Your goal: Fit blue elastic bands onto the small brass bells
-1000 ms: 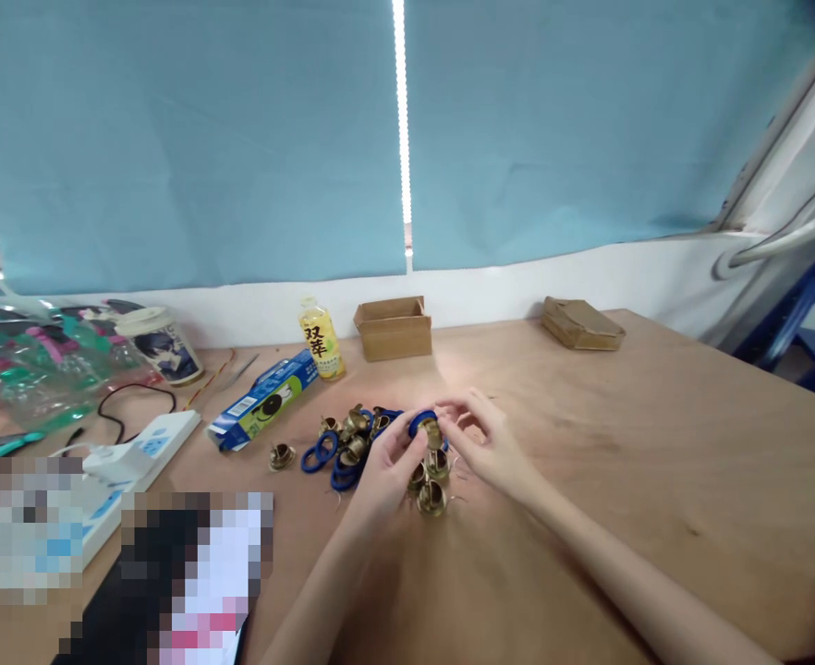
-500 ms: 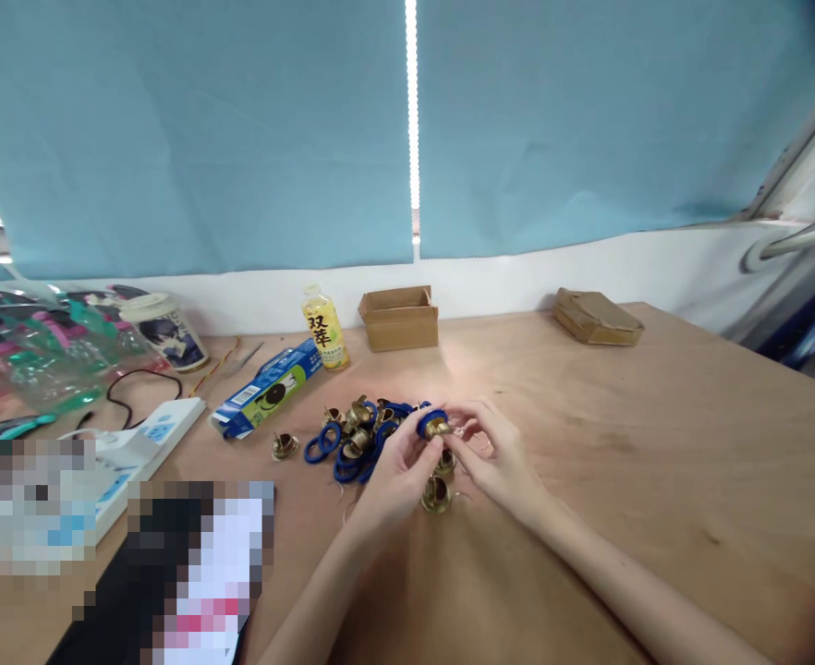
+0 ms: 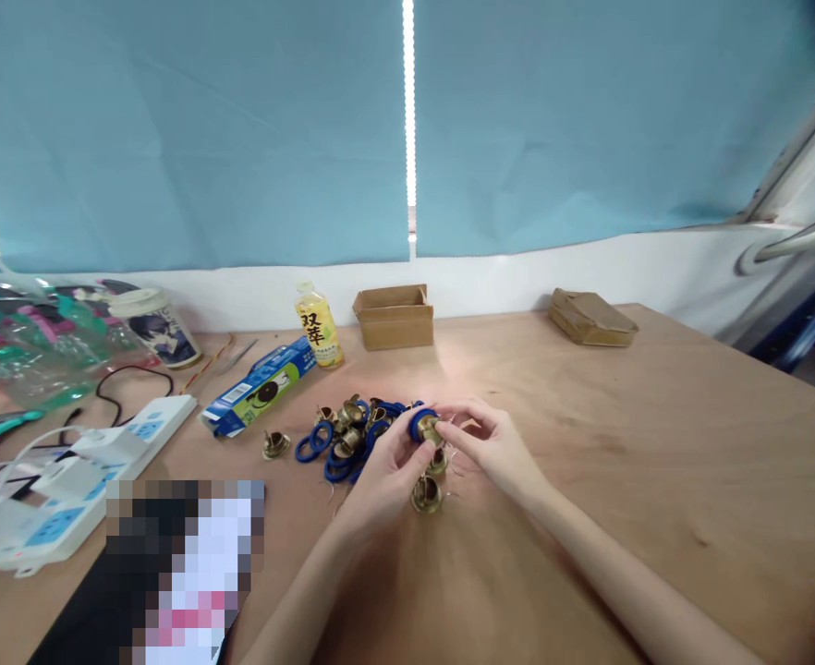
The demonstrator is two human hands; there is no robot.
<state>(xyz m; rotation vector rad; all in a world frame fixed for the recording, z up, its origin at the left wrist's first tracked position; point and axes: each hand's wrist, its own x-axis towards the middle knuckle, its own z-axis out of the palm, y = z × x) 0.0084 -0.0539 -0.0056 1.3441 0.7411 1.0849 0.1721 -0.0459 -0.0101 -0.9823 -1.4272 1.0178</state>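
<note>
Between the fingertips of both my hands is a small brass-coloured fitting with a blue ring (image 3: 421, 425) around it. My left hand (image 3: 386, 473) is closed, its thumb and fingers gripping the fitting from the left. From the other side, the thumb and forefinger of my right hand (image 3: 497, 448) pinch its brass end. Below my fingers stand two more brass fittings (image 3: 426, 495) on the table. Just left of my left hand lies a heap of blue rings (image 3: 321, 436) and brass fittings (image 3: 349, 414), partly hidden by that hand. One brass fitting (image 3: 275, 445) sits apart farther left.
Behind the heap are a blue carton (image 3: 261, 388), a yellow drink bottle (image 3: 319, 328) and an open cardboard box (image 3: 395, 323). A brown package (image 3: 591, 319) lies back right. To the left are a power strip (image 3: 151, 429), a cup (image 3: 158, 328), plastic bottles (image 3: 67, 346) and a blurred dark object (image 3: 103, 573).
The view has shifted slightly, so things sit a little more to the left. Both hands stay on the fitting, which has turned a little; the right fingers have shifted on its brass end.
</note>
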